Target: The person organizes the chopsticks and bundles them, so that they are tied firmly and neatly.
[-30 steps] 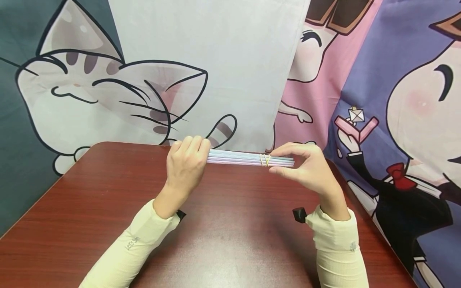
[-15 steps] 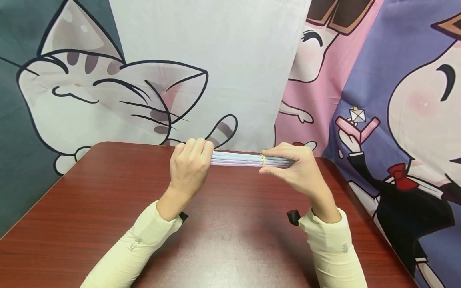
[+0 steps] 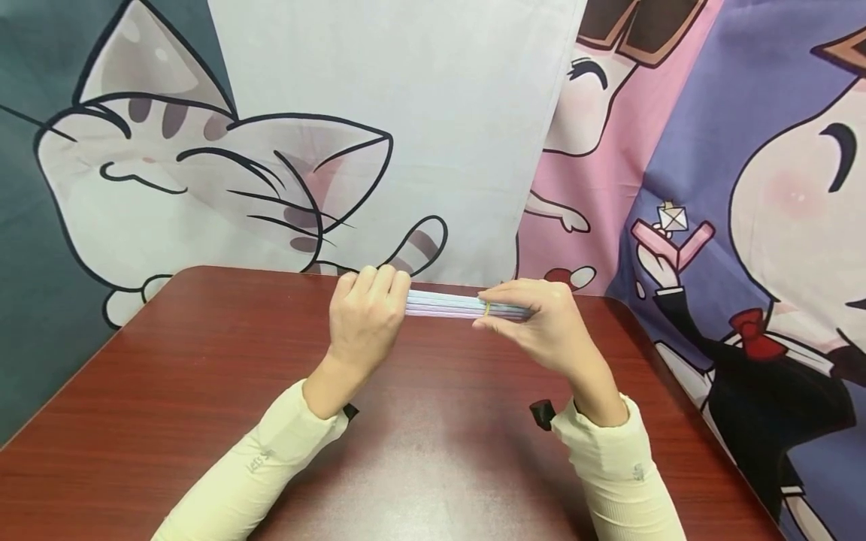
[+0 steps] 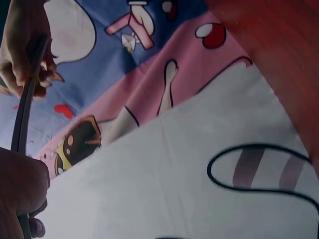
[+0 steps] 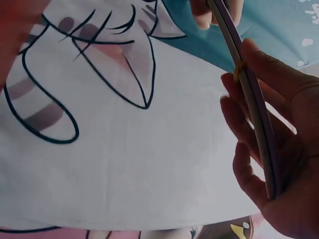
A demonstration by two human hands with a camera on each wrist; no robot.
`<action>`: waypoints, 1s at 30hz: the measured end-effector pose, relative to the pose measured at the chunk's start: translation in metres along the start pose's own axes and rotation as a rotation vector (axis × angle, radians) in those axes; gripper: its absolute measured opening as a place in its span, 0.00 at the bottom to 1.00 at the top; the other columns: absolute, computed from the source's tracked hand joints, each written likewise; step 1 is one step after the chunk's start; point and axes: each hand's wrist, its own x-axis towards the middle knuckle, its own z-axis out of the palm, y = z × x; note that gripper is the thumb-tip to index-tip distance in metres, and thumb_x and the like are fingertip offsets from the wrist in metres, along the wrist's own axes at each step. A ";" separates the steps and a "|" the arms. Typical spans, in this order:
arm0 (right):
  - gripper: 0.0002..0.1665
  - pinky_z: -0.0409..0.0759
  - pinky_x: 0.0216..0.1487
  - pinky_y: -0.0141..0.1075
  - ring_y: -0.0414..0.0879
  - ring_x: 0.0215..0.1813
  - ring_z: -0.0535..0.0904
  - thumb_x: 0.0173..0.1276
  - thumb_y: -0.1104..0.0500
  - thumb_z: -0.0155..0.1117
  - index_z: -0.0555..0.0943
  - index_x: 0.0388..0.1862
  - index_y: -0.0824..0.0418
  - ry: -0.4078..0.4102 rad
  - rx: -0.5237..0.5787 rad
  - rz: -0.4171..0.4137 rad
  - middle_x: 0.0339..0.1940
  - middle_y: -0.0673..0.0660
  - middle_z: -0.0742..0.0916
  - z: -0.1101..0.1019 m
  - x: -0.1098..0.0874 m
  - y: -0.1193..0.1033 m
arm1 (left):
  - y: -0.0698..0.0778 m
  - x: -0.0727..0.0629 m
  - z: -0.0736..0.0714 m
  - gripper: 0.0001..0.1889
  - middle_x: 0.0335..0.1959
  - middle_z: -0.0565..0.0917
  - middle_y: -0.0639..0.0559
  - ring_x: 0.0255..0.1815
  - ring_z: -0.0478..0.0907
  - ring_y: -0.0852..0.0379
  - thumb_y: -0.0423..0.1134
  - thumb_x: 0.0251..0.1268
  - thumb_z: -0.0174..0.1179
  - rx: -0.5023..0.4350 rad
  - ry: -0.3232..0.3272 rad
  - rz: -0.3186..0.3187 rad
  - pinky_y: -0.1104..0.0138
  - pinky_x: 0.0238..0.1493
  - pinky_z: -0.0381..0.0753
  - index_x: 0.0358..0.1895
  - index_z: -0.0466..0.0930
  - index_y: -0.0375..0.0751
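Observation:
A bundle of thin pastel sticks [image 3: 443,303], blue shading to purple, is held level above the table's far part. My left hand [image 3: 368,315] grips its left end in a fist, hiding that end. Round the bundle runs a yellow rubber band [image 3: 486,308]. The thumb and fingertips of my right hand [image 3: 548,323] pinch at the band from both sides, and the sticks' right end reaches in toward the palm. In the right wrist view the band [image 5: 240,68] sits between thumb and forefinger, with the other fingers curved beside the sticks [image 5: 256,107].
The brown wooden table [image 3: 433,443] stretches below both forearms. Behind it hangs a cloth backdrop [image 3: 467,135] printed with a cat and cartoon figures. A small dark device sits at each wrist, the right one [image 3: 542,414] jutting inward.
My right hand has moved left, and the rubber band has shifted left along the sticks, closer to my left hand. The left hand, still gripping, has drifted slightly right and down.

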 end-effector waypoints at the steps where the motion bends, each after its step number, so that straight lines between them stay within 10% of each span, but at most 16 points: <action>1: 0.22 0.77 0.35 0.26 0.43 0.30 0.84 0.38 0.66 0.85 0.89 0.38 0.63 -0.009 0.001 0.005 0.31 0.54 0.90 -0.001 0.000 -0.001 | 0.000 0.000 0.000 0.13 0.19 0.67 0.48 0.23 0.67 0.47 0.23 0.66 0.46 -0.002 -0.007 -0.002 0.60 0.26 0.63 0.23 0.67 0.38; 30: 0.20 0.78 0.38 0.31 0.44 0.37 0.85 0.47 0.72 0.79 0.88 0.41 0.64 -0.041 -0.075 -0.047 0.37 0.54 0.90 0.001 -0.001 0.001 | 0.004 0.000 -0.001 0.11 0.20 0.65 0.48 0.24 0.66 0.48 0.25 0.67 0.45 0.088 -0.034 -0.027 0.61 0.27 0.62 0.25 0.66 0.38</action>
